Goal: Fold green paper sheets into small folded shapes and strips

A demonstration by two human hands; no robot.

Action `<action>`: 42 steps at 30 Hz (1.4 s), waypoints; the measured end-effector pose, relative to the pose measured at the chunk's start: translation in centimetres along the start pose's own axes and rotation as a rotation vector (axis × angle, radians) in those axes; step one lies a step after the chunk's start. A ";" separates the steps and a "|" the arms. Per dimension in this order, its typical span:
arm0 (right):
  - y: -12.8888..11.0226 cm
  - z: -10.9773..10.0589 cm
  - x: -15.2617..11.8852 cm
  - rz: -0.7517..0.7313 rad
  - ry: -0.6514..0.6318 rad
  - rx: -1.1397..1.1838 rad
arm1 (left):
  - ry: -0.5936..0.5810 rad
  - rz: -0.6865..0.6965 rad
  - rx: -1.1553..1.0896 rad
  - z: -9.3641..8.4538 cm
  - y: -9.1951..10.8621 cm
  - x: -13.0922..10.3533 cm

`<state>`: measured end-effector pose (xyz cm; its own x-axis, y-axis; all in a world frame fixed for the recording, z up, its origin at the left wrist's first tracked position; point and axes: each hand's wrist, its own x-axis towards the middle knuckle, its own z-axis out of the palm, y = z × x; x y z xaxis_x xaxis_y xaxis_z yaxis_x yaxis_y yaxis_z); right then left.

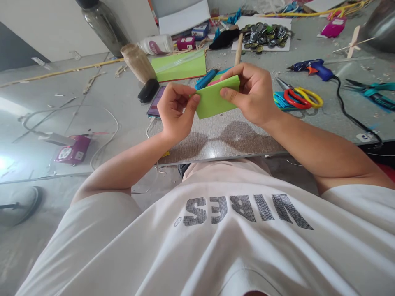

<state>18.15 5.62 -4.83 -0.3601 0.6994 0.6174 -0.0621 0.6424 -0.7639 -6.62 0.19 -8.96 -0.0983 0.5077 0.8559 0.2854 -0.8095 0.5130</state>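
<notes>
A folded piece of light green paper (214, 100) is held up above the near edge of the table. My left hand (179, 109) pinches its left corner between thumb and fingers. At its right end, my right hand (251, 92) grips it with the thumb on the near face and the fingers behind. Something pink shows just past the paper's upper edge. A blue tool (206, 79) lies behind the paper, partly hidden by it.
Scissors (298, 98), a blue glue gun (313, 69) with a black cord and pliers (373, 91) lie to the right. Bottle caps (265, 35) are heaped at the back. A phone (156, 101), black case (148, 91) and green sheet (182, 65) are left of centre.
</notes>
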 end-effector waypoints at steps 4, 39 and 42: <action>-0.1 -0.2 -0.2 -0.039 0.029 -0.075 | -0.025 -0.111 0.014 0.1 0.7 0.1; -1.6 -2.1 -0.3 -0.194 -0.115 -0.592 | -0.191 -0.094 -0.046 -0.5 2.7 0.9; -0.3 -4.6 1.7 -0.266 0.042 -0.592 | -0.146 -0.126 -0.015 -1.1 0.8 1.4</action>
<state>21.88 8.03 -2.66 -0.3658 0.4964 0.7873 0.3840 0.8510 -0.3582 -7.61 -0.11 -7.30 0.0073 0.6417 0.7670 0.2653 -0.7407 0.6172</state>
